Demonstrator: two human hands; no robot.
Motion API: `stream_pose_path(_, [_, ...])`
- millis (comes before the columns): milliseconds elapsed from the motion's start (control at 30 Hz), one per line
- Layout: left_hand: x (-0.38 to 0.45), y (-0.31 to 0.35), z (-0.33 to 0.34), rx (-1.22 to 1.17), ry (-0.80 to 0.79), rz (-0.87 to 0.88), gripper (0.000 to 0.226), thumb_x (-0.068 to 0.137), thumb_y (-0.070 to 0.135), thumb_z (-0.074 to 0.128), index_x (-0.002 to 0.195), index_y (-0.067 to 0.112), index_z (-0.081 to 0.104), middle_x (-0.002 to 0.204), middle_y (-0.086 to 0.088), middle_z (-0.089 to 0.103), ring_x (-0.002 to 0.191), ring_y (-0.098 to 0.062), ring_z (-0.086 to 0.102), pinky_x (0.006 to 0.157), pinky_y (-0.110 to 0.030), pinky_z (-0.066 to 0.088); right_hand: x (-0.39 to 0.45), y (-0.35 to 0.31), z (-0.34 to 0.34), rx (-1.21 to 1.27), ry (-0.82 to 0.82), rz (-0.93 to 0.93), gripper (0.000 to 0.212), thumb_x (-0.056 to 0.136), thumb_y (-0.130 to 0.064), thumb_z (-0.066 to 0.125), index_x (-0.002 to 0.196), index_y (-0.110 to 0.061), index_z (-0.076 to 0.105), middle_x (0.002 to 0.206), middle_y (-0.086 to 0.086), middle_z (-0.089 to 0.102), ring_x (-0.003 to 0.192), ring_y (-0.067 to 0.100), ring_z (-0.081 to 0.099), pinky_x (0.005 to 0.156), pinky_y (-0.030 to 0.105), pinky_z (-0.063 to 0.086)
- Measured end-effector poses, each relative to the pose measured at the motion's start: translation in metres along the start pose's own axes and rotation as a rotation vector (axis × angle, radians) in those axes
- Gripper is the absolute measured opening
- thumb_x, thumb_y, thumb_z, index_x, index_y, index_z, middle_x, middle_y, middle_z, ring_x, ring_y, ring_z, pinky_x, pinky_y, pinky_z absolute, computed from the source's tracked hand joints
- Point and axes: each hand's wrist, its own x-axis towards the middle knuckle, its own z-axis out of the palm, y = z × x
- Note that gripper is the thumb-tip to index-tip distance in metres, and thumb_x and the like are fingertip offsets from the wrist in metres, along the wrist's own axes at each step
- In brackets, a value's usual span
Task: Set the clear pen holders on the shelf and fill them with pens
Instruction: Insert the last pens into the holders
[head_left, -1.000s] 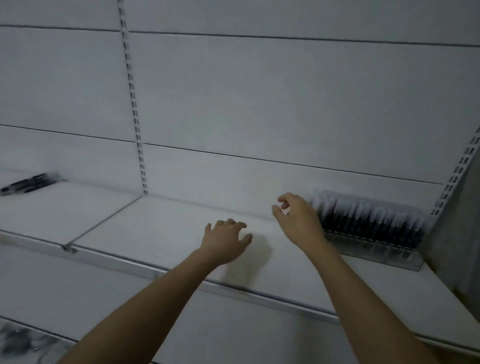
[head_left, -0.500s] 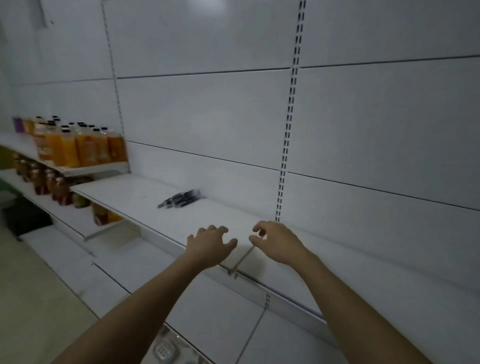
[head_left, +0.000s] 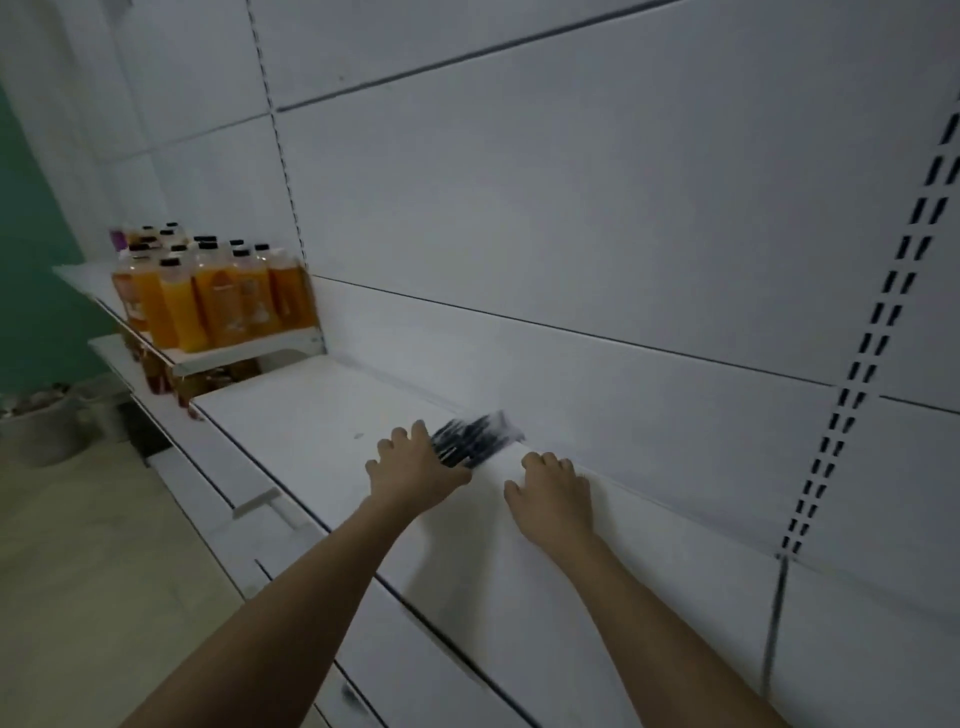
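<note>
Two bare forearms rise from the bottom edge of the frame toward its centre, reaching over the front lip of a flat white metal shelf (head_left: 322, 415) that runs diagonally from lower right to the left middle. The right hand (head_left: 553, 493) lies palm down just right of centre, its fingers loosely bent with the tips on or just above the shelf, holding nothing. The left hand (head_left: 415, 467) sits just left of it, fingers spread; its fingertips (head_left: 420, 428) reach the near end of a loose bundle of black pens (head_left: 475, 439) lying flat on the shelf, close to the white panelled back wall (head_left: 571, 234). Motion blur hides whether the left hand actually grips the pens or only touches them. The pens lie between the two hands and slightly beyond them, at the frame's centre. Farther off, at the left middle of the frame, a cluster of clear bottles of orange liquid with black caps (head_left: 218, 296) stands upright on a higher white shelf, with darker bottles (head_left: 156, 371) on the shelf under it. A pale round bucket (head_left: 41, 426) stands on the floor at the far left edge.
</note>
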Motion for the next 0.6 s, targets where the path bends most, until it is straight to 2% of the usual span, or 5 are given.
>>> stream_pose_path(200, [0.072, 0.023, 0.016, 0.122, -0.173, -0.021, 0.088, 0.072, 0.067, 0.068, 0.136, 0.013, 0.042, 0.134, -0.012, 0.044, 0.126, -0.033, 0.041, 0.096, -0.042, 0.039, 0.021, 0.011, 0.020, 0.092, 0.142, 0.040, 0.028, 0.098, -0.029, 0.045, 0.121, -0.022, 0.059, 0.124, -0.003, 0.054, 0.118, 0.021, 0.044, 0.093, 0.035, 0.035])
stream_pose_path(267, [0.087, 0.028, 0.013, 0.116, -0.220, 0.081, 0.067, 0.075, 0.058, 0.070, 0.121, 0.011, 0.054, 0.110, -0.008, 0.056, 0.105, -0.027, 0.054, 0.078, -0.031, 0.044, 0.022, 0.012, 0.021, 0.106, 0.146, 0.041, 0.027, 0.098, -0.028, 0.046, 0.120, -0.022, 0.059, 0.123, -0.003, 0.054, 0.118, 0.021, 0.044, 0.093, 0.035, 0.035])
stream_pose_path(333, [0.089, 0.033, 0.010, 0.119, -0.254, 0.197, 0.040, 0.080, 0.043, 0.070, 0.100, 0.011, 0.057, 0.080, 0.000, 0.055, 0.079, -0.019, 0.055, 0.059, -0.026, 0.041, 0.021, 0.011, 0.021, 0.149, 0.140, 0.052, 0.027, 0.099, -0.026, 0.046, 0.122, -0.019, 0.059, 0.123, -0.002, 0.055, 0.118, 0.021, 0.045, 0.095, 0.034, 0.036])
stream_pose_path(500, [0.060, 0.047, 0.002, 0.155, -0.278, 0.405, 0.026, 0.083, 0.030, 0.066, 0.076, 0.014, 0.047, 0.071, 0.000, 0.050, 0.073, -0.020, 0.054, 0.057, -0.026, 0.040, 0.012, 0.003, -0.002, 0.689, 0.204, 0.316, 0.041, 0.099, -0.033, 0.054, 0.134, -0.011, 0.046, 0.126, 0.005, 0.055, 0.111, 0.021, 0.054, 0.093, 0.031, 0.044])
stream_pose_path(600, [0.032, 0.054, 0.005, -0.093, -0.375, 0.489, 0.022, 0.082, 0.028, 0.069, 0.082, 0.013, 0.053, 0.077, -0.002, 0.057, 0.067, -0.016, 0.054, 0.056, -0.026, 0.042, -0.003, -0.008, -0.023, 1.004, 0.217, 0.409, 0.054, 0.096, -0.042, 0.060, 0.137, -0.019, 0.034, 0.123, 0.002, 0.056, 0.104, 0.016, 0.059, 0.087, 0.033, 0.048])
